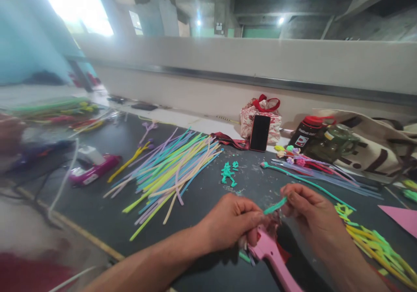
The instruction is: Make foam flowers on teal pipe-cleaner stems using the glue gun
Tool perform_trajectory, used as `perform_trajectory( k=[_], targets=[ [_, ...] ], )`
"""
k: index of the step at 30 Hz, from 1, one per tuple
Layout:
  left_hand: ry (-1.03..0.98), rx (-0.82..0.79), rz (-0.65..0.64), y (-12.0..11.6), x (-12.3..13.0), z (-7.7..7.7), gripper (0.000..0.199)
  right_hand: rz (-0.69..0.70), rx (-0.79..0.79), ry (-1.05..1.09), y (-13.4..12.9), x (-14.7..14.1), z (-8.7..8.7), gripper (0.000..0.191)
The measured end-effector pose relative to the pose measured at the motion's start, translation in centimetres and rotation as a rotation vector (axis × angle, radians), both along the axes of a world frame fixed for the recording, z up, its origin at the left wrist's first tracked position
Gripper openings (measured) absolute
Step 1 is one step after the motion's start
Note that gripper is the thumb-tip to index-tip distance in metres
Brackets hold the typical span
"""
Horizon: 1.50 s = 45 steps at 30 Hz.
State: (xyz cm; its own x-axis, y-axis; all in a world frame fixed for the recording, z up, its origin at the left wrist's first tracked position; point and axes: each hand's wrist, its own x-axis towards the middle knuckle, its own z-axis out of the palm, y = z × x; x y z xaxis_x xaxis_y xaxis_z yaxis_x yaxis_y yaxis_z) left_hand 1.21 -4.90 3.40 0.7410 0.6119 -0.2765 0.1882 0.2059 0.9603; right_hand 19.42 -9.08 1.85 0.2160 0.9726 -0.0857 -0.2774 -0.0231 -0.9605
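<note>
A short teal pipe cleaner [275, 207] stretches between my two hands above the dark table mat. My left hand [233, 220] pinches its left end between thumb and fingers. The other end is pinched by my right hand [302, 207]. Just below them lies a pink glue gun [272, 255], its front partly hidden by my left hand. Beyond my hands, a small pile of bent teal pipe cleaner pieces [228, 173] rests on the mat. A longer teal stem [309, 180] with a pinkish tip lies past my right hand.
Many pastel pipe cleaners [176, 170] are spread on the left. A purple-and-white device [94, 168] and a cable sit farther left, near another person's blurred hand [11, 129]. A phone [259, 133], black bottle [306, 133] and bags stand behind. Yellow-green loops [374, 244] lie right.
</note>
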Motion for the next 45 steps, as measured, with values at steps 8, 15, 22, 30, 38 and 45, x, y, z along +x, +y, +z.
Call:
perform_trajectory(
  k=[8,15,22,30,38,45],
  targets=[
    [0.021,0.032,-0.097,0.2,-2.0,-0.2,0.027,0.100,-0.009,0.034,-0.2,-1.4,0.8,0.016],
    [-0.215,-0.069,0.038,0.9,-0.2,1.6,0.021,0.074,0.075,-0.290,-0.1,-2.3,2.5,0.015],
    [-0.208,-0.066,0.028,1.5,-0.3,0.9,0.018,0.000,0.047,-1.059,-4.6,-1.4,1.3,0.020],
    [-0.228,-0.252,0.224,4.1,-0.3,-1.2,0.023,0.100,0.103,-1.935,-8.1,-1.3,-3.2,0.018],
    [-0.508,-0.601,0.170,3.5,-1.2,1.0,0.007,0.207,-0.075,-1.702,-7.0,0.0,-1.6,0.014],
    [-0.387,-0.561,0.214,3.8,-0.3,-0.1,0.008,0.088,-0.274,-0.437,-7.0,2.8,-1.2,0.039]
  ],
)
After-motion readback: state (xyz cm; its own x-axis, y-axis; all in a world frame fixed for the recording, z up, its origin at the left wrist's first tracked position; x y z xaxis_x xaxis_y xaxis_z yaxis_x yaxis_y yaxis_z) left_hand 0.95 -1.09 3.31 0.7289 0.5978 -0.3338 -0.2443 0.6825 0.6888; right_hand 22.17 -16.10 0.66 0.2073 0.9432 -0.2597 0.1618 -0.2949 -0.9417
